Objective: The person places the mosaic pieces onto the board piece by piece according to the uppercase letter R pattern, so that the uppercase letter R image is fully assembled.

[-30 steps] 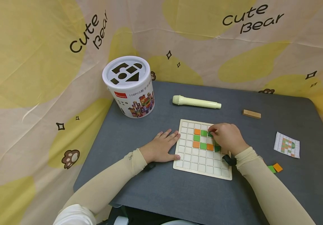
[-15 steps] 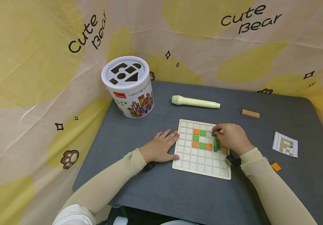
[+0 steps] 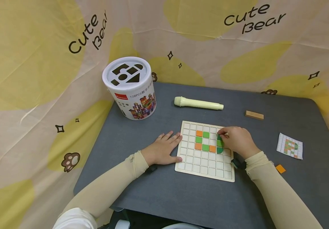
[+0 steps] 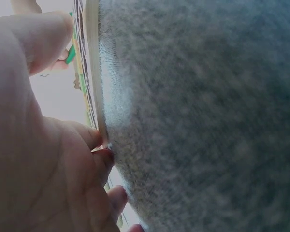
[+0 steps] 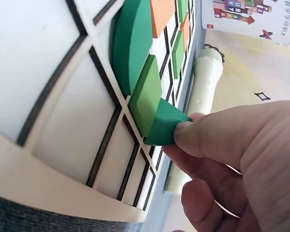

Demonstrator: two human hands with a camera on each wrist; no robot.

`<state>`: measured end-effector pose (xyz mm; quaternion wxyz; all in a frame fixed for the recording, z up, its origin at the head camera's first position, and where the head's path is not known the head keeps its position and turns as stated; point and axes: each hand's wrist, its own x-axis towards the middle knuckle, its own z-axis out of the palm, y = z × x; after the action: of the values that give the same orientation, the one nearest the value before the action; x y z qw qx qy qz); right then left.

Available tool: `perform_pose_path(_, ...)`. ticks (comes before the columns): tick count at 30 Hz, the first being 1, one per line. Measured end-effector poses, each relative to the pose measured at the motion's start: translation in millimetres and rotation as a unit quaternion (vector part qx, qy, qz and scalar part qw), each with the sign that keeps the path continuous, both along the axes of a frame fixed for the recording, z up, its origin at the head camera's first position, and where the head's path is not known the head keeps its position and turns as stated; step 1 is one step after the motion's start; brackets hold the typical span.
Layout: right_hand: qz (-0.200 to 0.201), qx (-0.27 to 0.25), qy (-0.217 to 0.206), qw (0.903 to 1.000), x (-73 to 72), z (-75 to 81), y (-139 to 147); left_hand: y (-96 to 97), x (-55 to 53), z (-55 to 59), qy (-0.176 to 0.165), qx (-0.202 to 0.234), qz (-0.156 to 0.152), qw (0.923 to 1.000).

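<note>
The pale gridded board (image 3: 201, 162) lies on the table with several orange and green tiles in its squares. My left hand (image 3: 162, 150) lies spread at the board's left side, fingertips and thumb touching its edge. My right hand (image 3: 237, 140) is over the upper right of the board. Between thumb and fingers it pinches a dark green round-edged tile (image 5: 166, 121), tilted, right beside a light green tile (image 5: 146, 96). Another dark green rounded tile (image 5: 131, 46) sits on that light green tile's other side. The right fingers hide some squares in the head view.
A white tub (image 3: 130, 89) with a shape-cut lid stands back left. A pale yellow toy microphone (image 3: 198, 103) and a wooden block (image 3: 254, 115) lie behind the board. To the right are a pattern card (image 3: 289, 146) and an orange tile (image 3: 280, 169), near my right sleeve.
My right hand has shifted slightly right with the dark green tile, uncovering green tiles on the board. The loose green tile by my right sleeve is out of sight. My left hand stays put.
</note>
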<state>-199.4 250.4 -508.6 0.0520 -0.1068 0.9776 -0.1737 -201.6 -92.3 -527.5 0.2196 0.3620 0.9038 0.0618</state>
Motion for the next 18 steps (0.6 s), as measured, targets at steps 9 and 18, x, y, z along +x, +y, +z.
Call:
perform_pose_path(9, 0.017, 0.006, 0.018, 0.9997, -1.0, -6.8, -1.6, 1.1, 0.5, 0.7, -0.003, -0.001, 0.0, 1.0)
perform_pose_path(18, 0.009, -0.009, 0.017, 0.9998, 2.2, -3.8, 3.9, 0.2, -0.1, 1.3, -0.006, -0.002, 0.001, 1.0)
